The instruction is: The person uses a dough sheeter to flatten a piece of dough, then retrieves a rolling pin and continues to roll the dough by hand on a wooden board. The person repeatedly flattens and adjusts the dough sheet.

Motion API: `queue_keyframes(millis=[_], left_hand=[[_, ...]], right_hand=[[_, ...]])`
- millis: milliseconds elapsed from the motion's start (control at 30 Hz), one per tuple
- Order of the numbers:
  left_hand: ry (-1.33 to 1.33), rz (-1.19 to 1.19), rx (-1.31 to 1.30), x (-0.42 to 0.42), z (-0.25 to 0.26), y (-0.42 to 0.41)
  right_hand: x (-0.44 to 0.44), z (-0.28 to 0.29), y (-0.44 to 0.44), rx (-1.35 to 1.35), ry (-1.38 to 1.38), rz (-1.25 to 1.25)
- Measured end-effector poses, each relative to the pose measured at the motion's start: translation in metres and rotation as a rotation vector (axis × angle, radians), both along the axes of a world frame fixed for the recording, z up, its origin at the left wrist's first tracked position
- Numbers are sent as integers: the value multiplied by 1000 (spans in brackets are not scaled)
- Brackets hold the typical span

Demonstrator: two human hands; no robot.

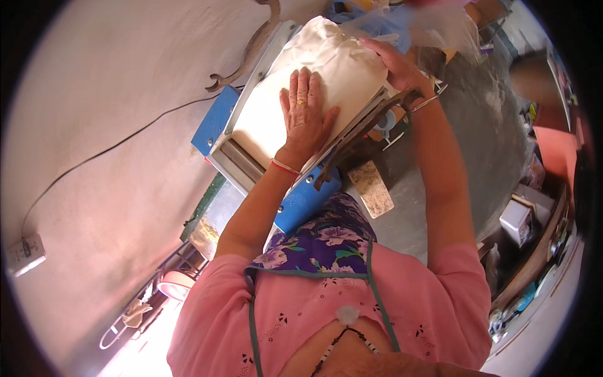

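A large mass of pale, smooth dough [351, 80] fills the top of a metal-framed machine with blue side panels [301, 200], apparently a dough roller. Its far end is lumpy and folded. My left hand [304, 110] rests palm down on the dough, fingers extended and slightly apart, with a ring on one finger. At the dough's far right edge is my right hand [400, 68], its side against the dough and some fingers hidden from view. A metal roller or bar [242, 158] shows at the machine's near end.
Curved metal levers, one on the left [249, 52] and one on the right [367, 122], flank the machine. A black cable [125, 141] runs along the wall to a socket [28, 254]. Plastic bags [424, 28] lie beyond the dough. A wooden board [371, 188] is on the floor.
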State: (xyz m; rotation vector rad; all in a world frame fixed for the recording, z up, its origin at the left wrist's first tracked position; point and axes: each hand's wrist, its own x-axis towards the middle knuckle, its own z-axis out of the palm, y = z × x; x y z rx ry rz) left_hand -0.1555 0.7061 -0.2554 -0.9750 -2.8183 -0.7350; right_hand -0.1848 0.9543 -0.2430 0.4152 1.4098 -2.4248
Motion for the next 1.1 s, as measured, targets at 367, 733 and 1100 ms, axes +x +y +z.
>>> queue_keyframes(millis=[367, 733, 1100], left_hand=[[161, -40, 180, -51, -1, 40], [112, -24, 250, -55, -9, 33], [186, 134, 270, -50, -28, 40]], right_hand=[[-12, 35, -17, 859, 467, 149], [-27, -1, -25, 1048, 500, -17], [-31, -14, -21, 1105, 376, 180]])
